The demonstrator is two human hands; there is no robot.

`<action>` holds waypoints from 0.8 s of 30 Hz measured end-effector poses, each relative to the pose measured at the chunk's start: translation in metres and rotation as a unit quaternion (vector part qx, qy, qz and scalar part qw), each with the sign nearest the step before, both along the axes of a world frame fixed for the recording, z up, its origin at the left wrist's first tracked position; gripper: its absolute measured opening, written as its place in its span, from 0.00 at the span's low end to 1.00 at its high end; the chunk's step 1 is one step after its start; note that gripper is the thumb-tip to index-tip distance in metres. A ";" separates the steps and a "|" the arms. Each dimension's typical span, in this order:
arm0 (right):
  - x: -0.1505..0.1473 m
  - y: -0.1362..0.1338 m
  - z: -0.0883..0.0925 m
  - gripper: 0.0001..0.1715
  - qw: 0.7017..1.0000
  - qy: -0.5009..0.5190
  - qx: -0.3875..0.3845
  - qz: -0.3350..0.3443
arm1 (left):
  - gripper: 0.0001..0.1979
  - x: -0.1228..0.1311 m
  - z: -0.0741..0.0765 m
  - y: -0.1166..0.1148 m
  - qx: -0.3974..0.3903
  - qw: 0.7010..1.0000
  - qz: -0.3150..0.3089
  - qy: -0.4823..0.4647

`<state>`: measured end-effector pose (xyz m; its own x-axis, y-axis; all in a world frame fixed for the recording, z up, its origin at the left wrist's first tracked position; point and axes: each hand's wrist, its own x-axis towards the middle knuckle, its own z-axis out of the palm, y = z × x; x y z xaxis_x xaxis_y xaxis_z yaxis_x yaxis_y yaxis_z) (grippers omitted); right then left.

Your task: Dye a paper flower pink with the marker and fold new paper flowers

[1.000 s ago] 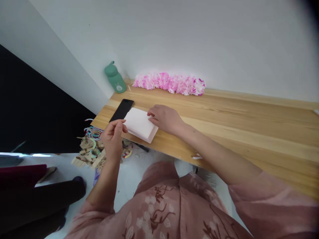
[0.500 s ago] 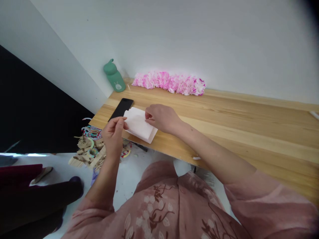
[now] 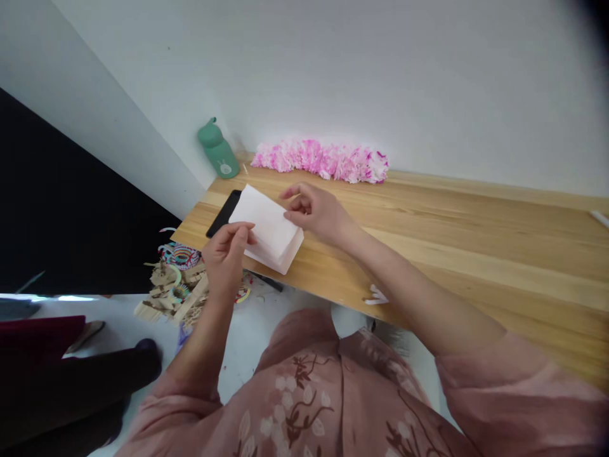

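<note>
A stack of folded white paper (image 3: 264, 222) is held just over the front left part of the wooden table, its layers fanned at the near right edge. My left hand (image 3: 228, 251) pinches its left edge between thumb and fingers. At the opposite edge is my right hand (image 3: 314, 212), its thumb on the paper face and its fingers curled beyond the edge, seemingly gripping it. Partly hidden under the paper lies a black phone (image 3: 222, 216).
Along the wall lies a pink and white ruffled garland (image 3: 321, 160), with a green bottle (image 3: 219, 149) to its left. White scraps (image 3: 375, 296) sit at the front edge of the wooden table (image 3: 451, 235). Cardboard pieces (image 3: 176, 289) lie below left, near another person's legs (image 3: 80, 381).
The paper's upper left end has lifted and now covers more of the phone. My right hand has shifted from the paper's top face to its right edge, its fingers spreading somewhat.
</note>
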<state>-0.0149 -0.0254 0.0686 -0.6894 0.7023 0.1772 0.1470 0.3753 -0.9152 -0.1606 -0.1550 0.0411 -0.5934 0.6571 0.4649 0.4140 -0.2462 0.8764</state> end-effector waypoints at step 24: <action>0.046 0.028 -0.007 0.16 0.968 0.127 -0.205 -0.073 | 0.27 0.019 -0.020 0.022 -0.096 0.922 -0.069 0.368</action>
<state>0.0313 0.0024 0.0617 -0.5482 0.8362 0.0135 -0.0788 -0.0356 -0.9963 -0.1420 -0.1332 0.0209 -0.0677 0.8154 0.5750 0.8907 -0.2102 0.4030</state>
